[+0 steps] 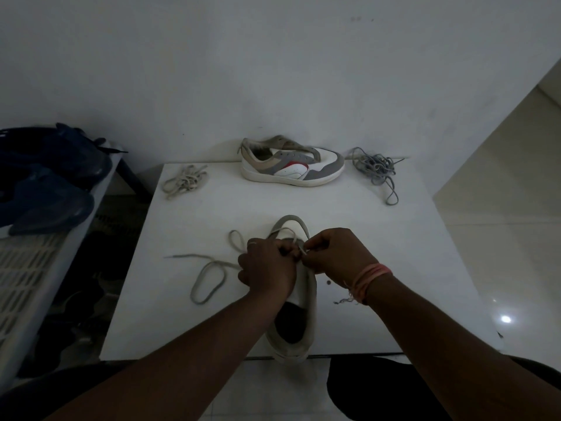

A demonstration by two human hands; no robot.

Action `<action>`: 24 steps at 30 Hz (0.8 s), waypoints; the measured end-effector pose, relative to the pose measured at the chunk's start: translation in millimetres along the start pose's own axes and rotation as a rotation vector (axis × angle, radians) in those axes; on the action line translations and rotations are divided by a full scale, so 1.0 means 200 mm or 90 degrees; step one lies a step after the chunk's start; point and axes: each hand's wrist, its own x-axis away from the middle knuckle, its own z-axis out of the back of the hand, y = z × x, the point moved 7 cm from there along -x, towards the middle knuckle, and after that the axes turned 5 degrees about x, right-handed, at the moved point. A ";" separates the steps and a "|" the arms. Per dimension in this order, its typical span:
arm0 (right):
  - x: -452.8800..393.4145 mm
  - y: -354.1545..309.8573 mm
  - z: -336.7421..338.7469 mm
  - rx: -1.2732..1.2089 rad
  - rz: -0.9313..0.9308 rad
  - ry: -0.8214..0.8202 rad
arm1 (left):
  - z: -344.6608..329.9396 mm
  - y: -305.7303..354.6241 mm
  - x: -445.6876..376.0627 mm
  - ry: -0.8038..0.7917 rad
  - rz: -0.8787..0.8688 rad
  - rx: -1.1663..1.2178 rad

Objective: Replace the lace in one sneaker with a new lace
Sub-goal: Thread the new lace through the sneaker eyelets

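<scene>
near sneaker (299, 302) sits toe-away at front edge of table (394, 253), heel overhanging. lacing underway, far from done imo: pale lace (209, 276) loops loose left of sneaker, most eyelets probably unthreaded, too dim to count. left hand (267, 268) curled over sneaker's eyelet area, pinching lace i think. right hand (334, 253) pinches lace tip right there. grey lace pile (376, 168) and second sneaker (293, 162) well beyond near sneaker, untouched.

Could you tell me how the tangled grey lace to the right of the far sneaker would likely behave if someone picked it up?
The grey lace would probably be floppy: it lies in loose, irregular coils on the table. It looks thin, so likely very light. Since its loops overlap in a bundle, it may lift as a clump with one end trailing.
</scene>
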 end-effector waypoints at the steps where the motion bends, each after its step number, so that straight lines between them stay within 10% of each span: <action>1: 0.00 0.00 0.00 0.001 0.000 -0.003 | 0.00 0.01 0.01 0.006 0.000 -0.017; 24: -0.02 -0.01 -0.06 -0.048 -0.031 -0.073 | 0.01 -0.05 0.01 0.064 0.060 0.118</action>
